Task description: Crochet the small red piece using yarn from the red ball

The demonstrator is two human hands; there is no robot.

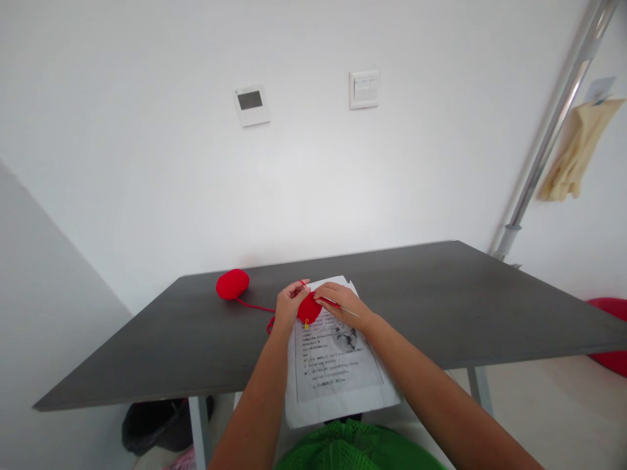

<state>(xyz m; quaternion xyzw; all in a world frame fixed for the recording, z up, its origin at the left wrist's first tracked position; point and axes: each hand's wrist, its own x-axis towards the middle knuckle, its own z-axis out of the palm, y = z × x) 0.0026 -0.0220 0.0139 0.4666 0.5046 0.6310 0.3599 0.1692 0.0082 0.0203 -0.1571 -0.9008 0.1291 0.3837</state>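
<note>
My left hand (289,304) pinches a small red crocheted piece (309,308) that carries a yellow stitch marker. A thin crochet hook (337,305) is gripped in my right hand (343,301), its tip at the red piece. Both hands hover over a printed paper sheet (333,365) on the dark grey table (441,294). A red strand runs from the piece left to a red yarn ball (232,284) lying on the table behind my left hand.
The paper hangs over the table's near edge. Below it sits a green mesh thing (353,447). A black bag (157,424) lies under the table at left. A metal pole (548,130) and hanging gloves (578,153) stand at right, a red object (610,333) beyond.
</note>
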